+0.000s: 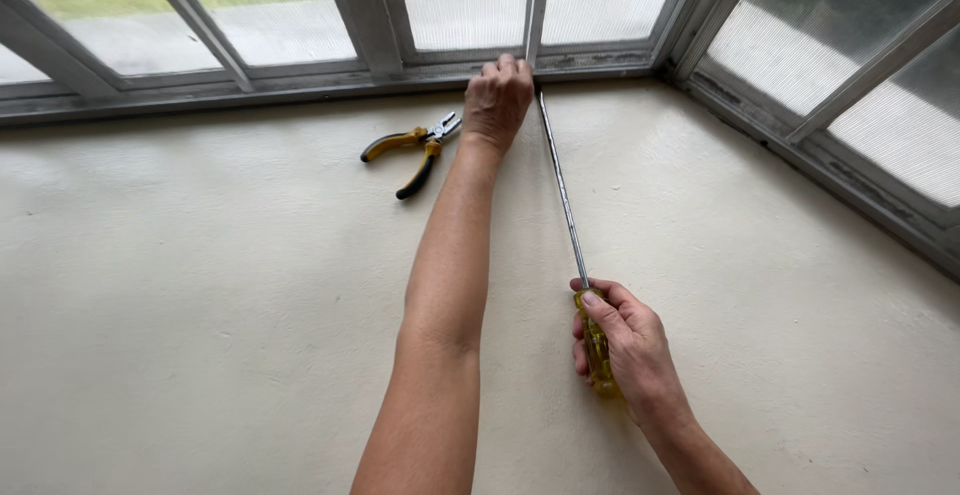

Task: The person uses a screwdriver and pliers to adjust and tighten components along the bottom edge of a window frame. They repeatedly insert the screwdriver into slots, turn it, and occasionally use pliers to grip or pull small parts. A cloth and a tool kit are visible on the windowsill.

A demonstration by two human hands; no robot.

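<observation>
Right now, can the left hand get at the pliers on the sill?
Probably yes: the left hand rests at the window frame just beside the pliers, with bare sill between them and nothing blocking.

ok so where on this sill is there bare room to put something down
Bare sill spreads left of the left forearm, below the pliers, and right of the screwdriver out to the angled window frame. It is crowded at the frame's base, where the left hand, pliers and screwdriver tip meet.
</observation>
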